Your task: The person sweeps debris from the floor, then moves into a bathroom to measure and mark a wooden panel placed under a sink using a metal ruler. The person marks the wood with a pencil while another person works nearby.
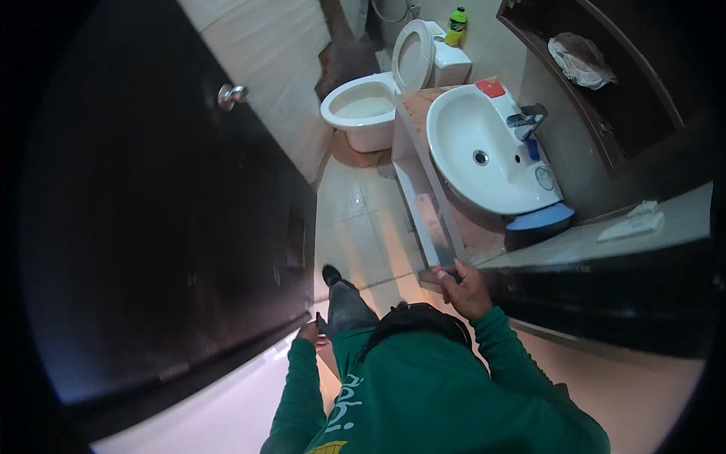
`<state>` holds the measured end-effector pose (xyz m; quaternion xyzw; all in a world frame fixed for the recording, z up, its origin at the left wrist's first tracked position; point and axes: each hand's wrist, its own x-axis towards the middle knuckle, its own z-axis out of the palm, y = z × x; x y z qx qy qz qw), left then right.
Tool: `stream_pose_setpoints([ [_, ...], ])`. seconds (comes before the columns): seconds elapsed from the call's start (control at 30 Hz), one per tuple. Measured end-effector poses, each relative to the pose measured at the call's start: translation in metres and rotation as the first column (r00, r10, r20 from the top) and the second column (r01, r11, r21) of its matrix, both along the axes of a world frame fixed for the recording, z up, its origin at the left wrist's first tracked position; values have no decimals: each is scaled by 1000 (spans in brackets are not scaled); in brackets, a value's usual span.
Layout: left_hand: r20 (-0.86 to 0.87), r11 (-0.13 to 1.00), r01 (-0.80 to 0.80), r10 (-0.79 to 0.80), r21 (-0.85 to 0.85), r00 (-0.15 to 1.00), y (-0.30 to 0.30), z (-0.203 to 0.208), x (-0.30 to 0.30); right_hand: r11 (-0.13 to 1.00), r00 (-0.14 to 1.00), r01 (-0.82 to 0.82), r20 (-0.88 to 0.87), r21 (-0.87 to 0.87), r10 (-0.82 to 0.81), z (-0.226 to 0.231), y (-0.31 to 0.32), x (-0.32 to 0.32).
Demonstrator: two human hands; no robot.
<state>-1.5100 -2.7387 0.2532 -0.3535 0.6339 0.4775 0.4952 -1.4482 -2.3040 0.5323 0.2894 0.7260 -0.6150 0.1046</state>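
Note:
My right hand [463, 292] is at the near end of a long white panel [414, 178] along the front of the sink counter. Its fingers are bent, with thumb and forefinger at the panel's end; what they grip, if anything, I cannot make out. Low at my left side, beside my leg, my left hand [310, 333] is curled near a small dark shape, too small to name. Above the counter sits a white washbasin [461, 163] with a metal faucet [527, 121]. A red packet [490, 88] lies on its far rim.
A dark door [174, 197] with a round metal knob [230, 96] stands at the left. Farther in is a toilet [363, 106] with its lid raised and a green bottle [455, 26] on the tank. A blue-topped container [541, 218] stands beside the basin, and a dark shelf [605, 68] hangs at right.

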Motion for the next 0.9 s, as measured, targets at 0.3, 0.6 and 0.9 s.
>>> stream_pose_setpoints([
  [0.3,-842,763,385,-534,-520,-80,171,80,-324,962,925,-172,-371,-212,84,107,-45,-187],
  [0.6,-770,519,849,-580,-97,267,371,57,-498,781,795,-409,-604,-473,51,235,-44,-322],
  [0.9,-270,807,328,-217,490,938,478,-5,-488,912,934,353,133,-207,-331,131,84,-321],
])
